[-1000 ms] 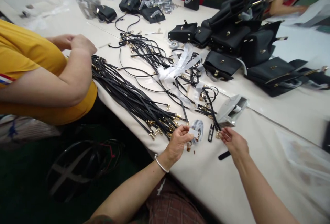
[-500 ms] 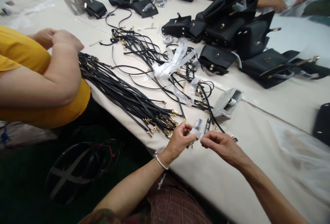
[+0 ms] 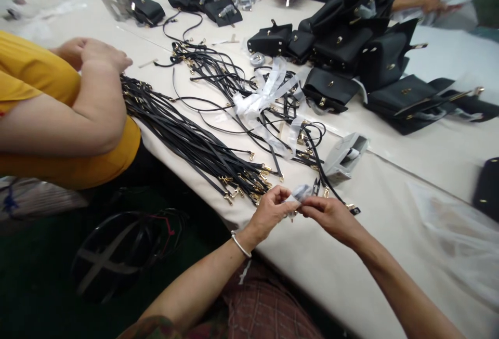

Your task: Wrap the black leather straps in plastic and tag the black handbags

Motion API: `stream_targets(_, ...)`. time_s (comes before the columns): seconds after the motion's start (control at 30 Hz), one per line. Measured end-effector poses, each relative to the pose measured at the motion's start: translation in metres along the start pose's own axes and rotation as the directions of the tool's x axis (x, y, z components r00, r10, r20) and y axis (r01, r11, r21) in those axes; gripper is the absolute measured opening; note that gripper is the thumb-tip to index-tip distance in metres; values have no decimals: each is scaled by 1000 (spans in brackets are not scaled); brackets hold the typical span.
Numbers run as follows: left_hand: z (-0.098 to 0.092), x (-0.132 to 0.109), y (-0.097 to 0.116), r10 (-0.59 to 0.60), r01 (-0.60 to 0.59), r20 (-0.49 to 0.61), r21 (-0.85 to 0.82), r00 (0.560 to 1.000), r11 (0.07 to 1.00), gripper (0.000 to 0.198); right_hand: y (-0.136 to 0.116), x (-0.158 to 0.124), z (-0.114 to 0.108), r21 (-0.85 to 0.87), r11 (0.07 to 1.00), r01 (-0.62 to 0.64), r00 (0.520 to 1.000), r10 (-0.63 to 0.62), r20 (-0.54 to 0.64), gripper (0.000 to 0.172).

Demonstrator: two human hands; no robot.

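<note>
Over the table's near edge, my left hand [image 3: 271, 212] pinches a small plastic-wrapped piece [image 3: 302, 192], dark under the translucent film, with a bit of gold metal below the fingers. My right hand [image 3: 334, 219] meets it from the right, thumb and fingertips closed on its near end. Exactly what the right fingertips grip is partly hidden. Just beyond the hands lie black-handled snips [image 3: 316, 186]. To the left, a bundle of thin black straps [image 3: 195, 144] with gold clasps [image 3: 234, 185] stretches along the table edge.
A small open box [image 3: 346, 157] stands right of more tangled straps, which have white plastic strips [image 3: 265, 92] over them. Black handbags [image 3: 403, 97] are heaped behind. A co-worker in a yellow top [image 3: 58, 105] works at left; other people handle bags and plastic at the back.
My right fingertips have moved left, closing the small gap to the wrapped piece. The piece now tilts more to the right. At the back, a person has turned the bag they hold.
</note>
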State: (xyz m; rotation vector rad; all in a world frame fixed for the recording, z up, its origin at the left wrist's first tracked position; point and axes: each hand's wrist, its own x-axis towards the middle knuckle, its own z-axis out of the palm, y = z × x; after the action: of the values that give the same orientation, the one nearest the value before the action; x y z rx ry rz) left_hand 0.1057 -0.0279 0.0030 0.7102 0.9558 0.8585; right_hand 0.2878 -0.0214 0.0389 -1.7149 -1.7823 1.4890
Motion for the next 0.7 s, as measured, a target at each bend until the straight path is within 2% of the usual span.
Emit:
stream_targets(0.13, -1, -3, -7, -42, 42, 18, -4, 999, 999, 37, 0, -2, 10, 18, 996, -86, 984, 87, -152, 23)
stream_targets(0.23, 1, -6, -14, -50, 51, 59, -20, 997, 998, 43, 3, 0, 24, 53, 989, -138, 941, 147, -304, 17)
stream_targets(0.3, 5, -8, -17, -13, 17, 82, -46, 997, 999, 43, 6, 1, 31, 59, 987, -150, 913, 161, -376, 16)
stream_targets(0.37, 9, -8, -18, 43, -40, 76, -45, 996, 998, 40, 7, 1, 34, 59, 986, -157, 897, 168, -408, 23)
stream_targets(0.47, 8, -6, -16, 79, -79, 37, -5, 996, 997, 34, 6, -5, 28, 18, 987, -161, 884, 152, -441, 24)
stream_targets(0.53, 5, -4, -14, 136, -134, -11, 86, 991, 987, 29, 4, -13, 22, 16, 985, -174, 878, 162, -450, 30)
stream_targets(0.57, 3, -4, -14, 206, -197, -39, 170, 978, 966, 26, 4, -17, 21, 48, 981, -189, 878, 191, -439, 35)
stream_targets(0.63, 2, -6, -16, 392, -351, -44, 361, 919, 864, 20, 7, -24, 23, 160, 961, -224, 886, 270, -376, 44)
stream_targets(0.7, 5, -9, -23, 527, -477, 39, 489, 849, 731, 15, 16, -27, 34, 281, 930, -237, 899, 319, -299, 48)
